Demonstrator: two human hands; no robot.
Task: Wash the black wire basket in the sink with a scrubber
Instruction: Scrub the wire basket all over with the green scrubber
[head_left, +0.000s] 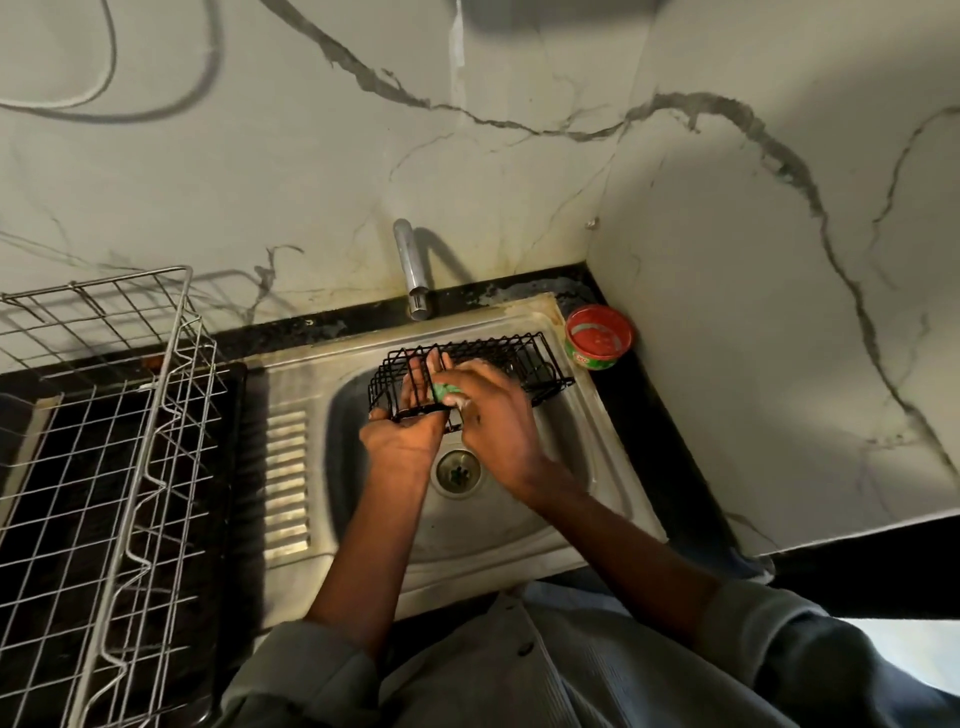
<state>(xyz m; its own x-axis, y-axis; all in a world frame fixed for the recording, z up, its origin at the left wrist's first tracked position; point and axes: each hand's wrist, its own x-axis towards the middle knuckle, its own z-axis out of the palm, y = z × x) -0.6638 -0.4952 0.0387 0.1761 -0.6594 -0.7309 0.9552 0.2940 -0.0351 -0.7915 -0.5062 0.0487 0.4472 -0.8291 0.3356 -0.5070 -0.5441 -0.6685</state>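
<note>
Over sink (582, 410), hands grip basket (524, 358) and scrubber (444, 391).

two hands (402, 436), one black wire basket (524, 358), one green scrubber (445, 391), one sink (592, 499), one tap (411, 270), one red tub (599, 336), one silver wire rack (130, 467).

One small logo, too blurred to read

By my right side, on the worktop corner beside the sink, stands a round red tub (599, 336) with a green band low on its wall; a small red-and-white logo sits on that band, but I cannot make out its letters. Nothing else I see carries writing.
</note>
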